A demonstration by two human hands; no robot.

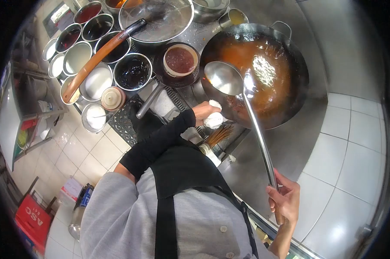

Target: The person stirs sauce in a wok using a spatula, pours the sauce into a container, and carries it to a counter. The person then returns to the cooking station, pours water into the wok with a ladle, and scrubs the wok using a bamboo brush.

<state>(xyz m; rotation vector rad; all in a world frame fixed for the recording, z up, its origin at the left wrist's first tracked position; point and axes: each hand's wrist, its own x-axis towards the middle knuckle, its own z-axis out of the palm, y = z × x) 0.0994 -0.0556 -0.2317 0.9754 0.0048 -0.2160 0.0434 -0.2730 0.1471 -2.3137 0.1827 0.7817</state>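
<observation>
A wide dark wok (pixel 298 69) holds glossy reddish-brown liquid (pixel 270 99). My left hand (pixel 204 111), with a black sleeve on the forearm, grips a bunched white cloth (pixel 213 120) at the wok's near left rim; whether a wok handle lies under the cloth is hidden. In my right hand (pixel 285 196) is the handle end of a long steel ladle (pixel 224 77). Its round bowl is over the left part of the wok, and its shaft crosses the near rim. A bamboo brush (pixel 218 137) stands just below the cloth.
Several metal pots of sauces and powders (pixel 133 71) stand left, with a wooden handle (pixel 104 54) lying across them. Beside the wok is a bowl of reddish contents (pixel 180 60) on a dark strainer. A large strainer (pixel 156 19) lies behind; a red chair (pixel 33 220) is lower left.
</observation>
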